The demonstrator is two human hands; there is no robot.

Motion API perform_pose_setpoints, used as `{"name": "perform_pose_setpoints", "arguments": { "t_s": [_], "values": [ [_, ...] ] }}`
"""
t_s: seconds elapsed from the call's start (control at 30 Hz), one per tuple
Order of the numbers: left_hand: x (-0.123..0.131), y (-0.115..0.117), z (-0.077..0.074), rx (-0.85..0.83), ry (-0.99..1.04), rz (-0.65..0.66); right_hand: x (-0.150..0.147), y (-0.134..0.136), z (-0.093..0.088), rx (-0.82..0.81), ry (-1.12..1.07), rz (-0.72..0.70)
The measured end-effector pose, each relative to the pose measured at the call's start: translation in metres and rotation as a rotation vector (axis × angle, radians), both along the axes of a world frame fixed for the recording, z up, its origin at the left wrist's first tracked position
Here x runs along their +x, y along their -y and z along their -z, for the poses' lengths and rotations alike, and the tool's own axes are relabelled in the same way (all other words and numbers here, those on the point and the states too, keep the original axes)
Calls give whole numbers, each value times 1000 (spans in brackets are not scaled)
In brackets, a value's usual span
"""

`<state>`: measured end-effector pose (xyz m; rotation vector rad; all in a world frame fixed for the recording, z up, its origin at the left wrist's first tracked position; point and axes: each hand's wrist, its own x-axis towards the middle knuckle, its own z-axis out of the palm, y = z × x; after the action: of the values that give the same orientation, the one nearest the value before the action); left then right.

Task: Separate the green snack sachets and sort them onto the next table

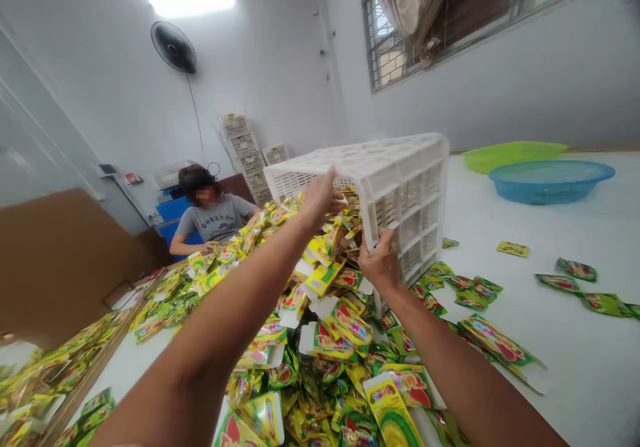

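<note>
A white plastic crate lies tipped on its side, its open face turned toward the pile. My left hand is closed on the crate's upper rim, fingers tucked under the edge. Lower down, my right hand grips the rim of the end wall near me. Yellow-green printed cartons spill across the table from the crate's mouth. Among them are many small green sachets, heaped below my forearms. Part of the crate's inside is hidden by my left hand.
A co-worker in a grey shirt sits across the heap. Blue and green plastic baskets stand on the white table at right, behind scattered sachets. More crates are stacked by the wall. Brown cardboard stands at left.
</note>
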<state>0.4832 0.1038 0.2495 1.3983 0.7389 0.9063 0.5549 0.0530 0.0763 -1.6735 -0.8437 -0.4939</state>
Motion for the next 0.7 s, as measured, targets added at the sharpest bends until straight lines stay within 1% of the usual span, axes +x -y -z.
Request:
{"name": "perform_pose_setpoints", "arguments": {
  "t_s": [0.03,0.07,0.1,0.13,0.17,0.2,0.23,0.27,0.3,0.33,0.37,0.4,0.43,0.5,0.57,0.63,0.7],
  "values": [
    [-7,5,15,179,-116,-69,4,-1,-1,1,-6,8],
    [-14,10,34,294,-184,-114,8,-2,-3,4,-14,21],
    [-21,15,54,548,-357,-125,14,-4,-4,7,-26,37],
    [-27,19,77,814,-530,-66,21,-5,-5,10,-39,53],
    [-31,22,99,1038,-692,43,28,-7,-6,14,-51,70],
    [-34,23,120,1208,-819,161,36,-8,-7,16,-61,82],
    [-35,23,139,1313,-906,248,42,-9,-8,14,-68,91],
    [-34,21,156,1367,-968,309,48,-10,-10,8,-76,97],
    [-33,19,168,1390,-1007,332,52,-10,-12,2,-89,108],
    [-33,16,177,1387,-1033,320,54,-10,-14,-9,-109,122],
    [-33,12,182,1371,-1054,286,56,-9,-17,-25,-133,133],
    [-36,9,185,1350,-1072,238,56,-9,-20,-44,-159,142],
    [-42,6,185,1327,-1088,186,55,-8,-22,-63,-181,149],
    [-62,2,180,1267,-1116,90,54,-6,-27,-97,-213,161],
    [-92,-1,172,1194,-1134,6,53,-3,-31,-116,-232,172],
    [-127,-4,163,1109,-1168,-70,52,2,-33,-124,-250,186],
    [-162,-7,155,1029,-1211,-119,50,11,-34,-118,-249,203]
  ]
}}
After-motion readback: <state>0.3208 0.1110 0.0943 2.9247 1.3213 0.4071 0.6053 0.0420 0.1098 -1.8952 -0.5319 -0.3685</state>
